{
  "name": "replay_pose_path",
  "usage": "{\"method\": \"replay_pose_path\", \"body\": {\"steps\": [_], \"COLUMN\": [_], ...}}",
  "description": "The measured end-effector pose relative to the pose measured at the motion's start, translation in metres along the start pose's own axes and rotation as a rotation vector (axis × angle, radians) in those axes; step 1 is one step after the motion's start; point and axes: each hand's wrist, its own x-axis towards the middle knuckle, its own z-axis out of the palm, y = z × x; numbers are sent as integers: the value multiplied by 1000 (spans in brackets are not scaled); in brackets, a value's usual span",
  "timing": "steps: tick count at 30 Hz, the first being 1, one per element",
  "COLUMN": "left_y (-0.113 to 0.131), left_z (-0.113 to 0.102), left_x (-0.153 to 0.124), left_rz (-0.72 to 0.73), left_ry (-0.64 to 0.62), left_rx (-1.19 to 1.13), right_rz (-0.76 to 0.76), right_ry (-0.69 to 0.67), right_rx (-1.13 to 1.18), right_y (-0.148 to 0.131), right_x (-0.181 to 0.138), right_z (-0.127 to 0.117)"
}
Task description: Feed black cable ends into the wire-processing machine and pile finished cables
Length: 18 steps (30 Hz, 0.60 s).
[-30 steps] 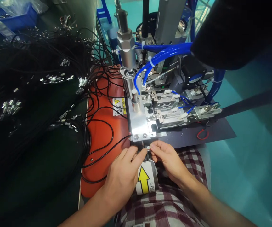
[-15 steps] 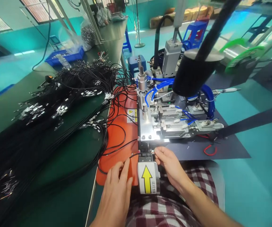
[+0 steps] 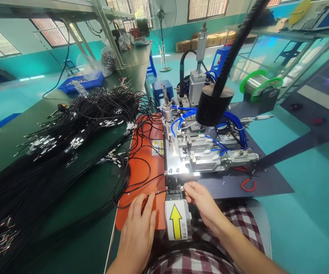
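Note:
A thin black cable (image 3: pixel 168 190) runs across the dark cable seat at the front of the machine (image 3: pixel 207 152). My right hand (image 3: pixel 197 193) pinches its metal-tipped end between thumb and forefinger, right of the seat. To the left, my left hand (image 3: pixel 140 217) rests over the orange plate (image 3: pixel 141 169), fingers bent down on the same cable; the grip under the fingers is partly hidden. Between my hands, a white cover with a yellow arrow (image 3: pixel 176 220) points toward the machine.
Bundles of black cables (image 3: pixel 96 110) with silvery ends cover the green table (image 3: pixel 90 236) on the left. A black cylinder (image 3: pixel 214 106) on a flexible neck hangs over the machine. A blue tray (image 3: pixel 81 82), a green-rimmed wire spool (image 3: pixel 260 85) and a red wire loop (image 3: pixel 248 185) lie beyond.
The view has tilted up, bringing more of the windows and fan in. My hands keep nearly the same pose on the cable beside the machine.

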Motion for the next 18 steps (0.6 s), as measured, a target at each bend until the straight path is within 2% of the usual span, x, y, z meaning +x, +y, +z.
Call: {"method": "replay_pose_path", "body": {"steps": [6,10,18], "left_y": [-3,-5,-8], "left_z": [3,5,7], "left_x": [0,-1,-1], "left_rz": [13,22,48], "left_ry": [-3,-3,7], "left_rx": [-3,-23,-3], "right_rz": [-25,-12,78], "right_ry": [14,111,220], "right_rx": [22,62,90], "right_y": [15,27,19], "right_x": [4,2,-13], "right_z": [-17,-36,-45]}}
